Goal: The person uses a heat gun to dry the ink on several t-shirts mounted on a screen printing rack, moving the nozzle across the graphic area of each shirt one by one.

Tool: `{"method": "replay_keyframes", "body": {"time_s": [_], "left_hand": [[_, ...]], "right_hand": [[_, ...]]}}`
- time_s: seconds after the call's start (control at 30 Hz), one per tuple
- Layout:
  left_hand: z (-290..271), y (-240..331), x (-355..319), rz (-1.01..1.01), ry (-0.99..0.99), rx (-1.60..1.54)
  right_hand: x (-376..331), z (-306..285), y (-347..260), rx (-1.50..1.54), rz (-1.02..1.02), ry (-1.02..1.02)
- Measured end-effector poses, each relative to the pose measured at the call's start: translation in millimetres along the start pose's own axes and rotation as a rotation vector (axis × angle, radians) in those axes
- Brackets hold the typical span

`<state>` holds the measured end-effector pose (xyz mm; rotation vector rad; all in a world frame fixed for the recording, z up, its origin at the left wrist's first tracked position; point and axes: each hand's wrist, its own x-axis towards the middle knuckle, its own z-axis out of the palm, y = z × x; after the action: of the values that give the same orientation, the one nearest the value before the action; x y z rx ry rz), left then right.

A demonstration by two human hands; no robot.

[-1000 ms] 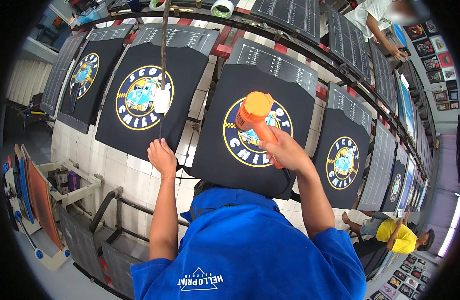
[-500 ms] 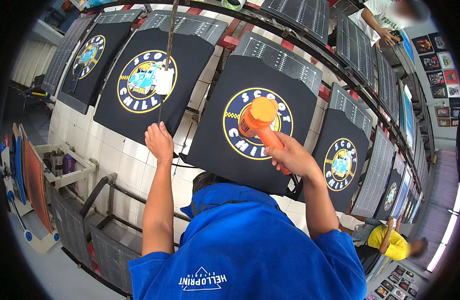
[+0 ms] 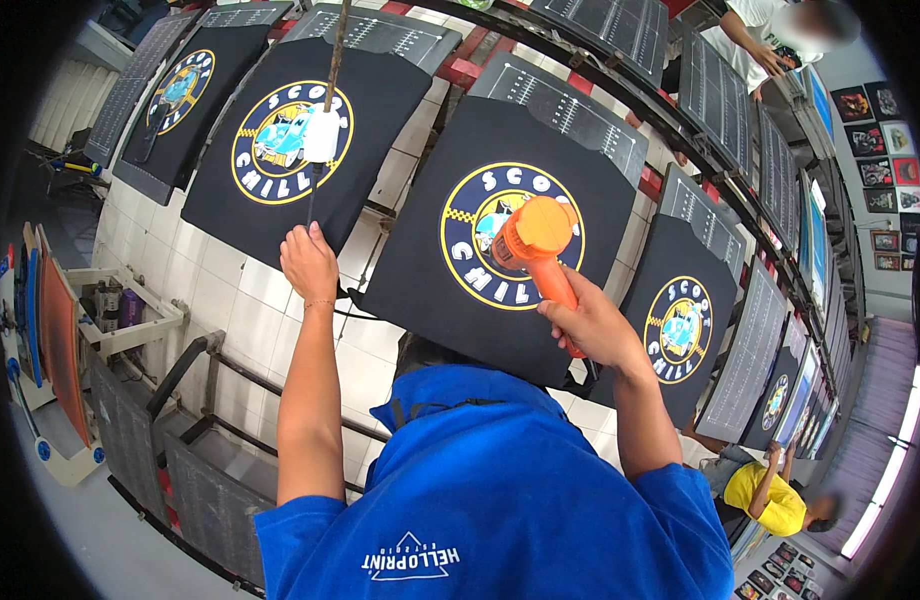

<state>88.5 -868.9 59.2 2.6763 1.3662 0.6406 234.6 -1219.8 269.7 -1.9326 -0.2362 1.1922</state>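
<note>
My right hand (image 3: 592, 325) is closed round the handle of an orange heat gun (image 3: 542, 228). The gun's head is above the round printed emblem (image 3: 460, 255) of a black T-shirt (image 3: 405, 280), covering part of it. To the left, my left hand (image 3: 310, 265) has its fingers closed on a dark cord (image 3: 312, 205). That cord runs up to a white plug connector (image 3: 322, 137), which hangs in front of another black shirt (image 3: 375, 100) with the same emblem. Whether the gun is touching the print I cannot tell.
More printed shirts lie on grey platens to the left (image 3: 180, 95) and right (image 3: 635, 260). A metal rail (image 3: 570, 50) runs behind them. At lower left stand a rack with screens (image 3: 65, 350) and dark panels (image 3: 130, 430). Two people work at the right.
The heat gun has shifted slightly right over the emblem. My left hand keeps its hold on the cord, and the whole view has moved a little.
</note>
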Motion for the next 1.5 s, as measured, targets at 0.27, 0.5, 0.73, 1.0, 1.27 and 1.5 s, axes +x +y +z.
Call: {"method": "replay_keyframes", "body": {"time_s": [0.27,0.5,0.73,1.0,1.27,1.5], "left_hand": [[3.2,-3.7,-3.1,-0.007,0.0,0.007],[2.2,-2.6,-2.9,-0.006,-0.014,0.026],[3.3,-2.1,-2.8,-0.007,-0.019,0.015],[1.0,-3.3,-3.0,0.032,0.004,-0.055],[3.8,-18.3,0.5,0.123,-0.038,-0.161],[4.4,-16.4,-0.2,0.108,-0.024,-0.14]], "right_hand": [[-13.6,-1.8,3.6,0.007,0.039,0.021],[-19.1,-10.4,18.7,0.033,0.071,0.016],[-24.4,-16.7,29.4,0.058,0.023,0.057],[-25.0,-28.2,38.4,0.126,0.029,0.194],[-26.3,-36.1,32.4,0.286,0.03,0.295],[-26.1,-41.6,35.0,0.35,0.032,0.293]]}}
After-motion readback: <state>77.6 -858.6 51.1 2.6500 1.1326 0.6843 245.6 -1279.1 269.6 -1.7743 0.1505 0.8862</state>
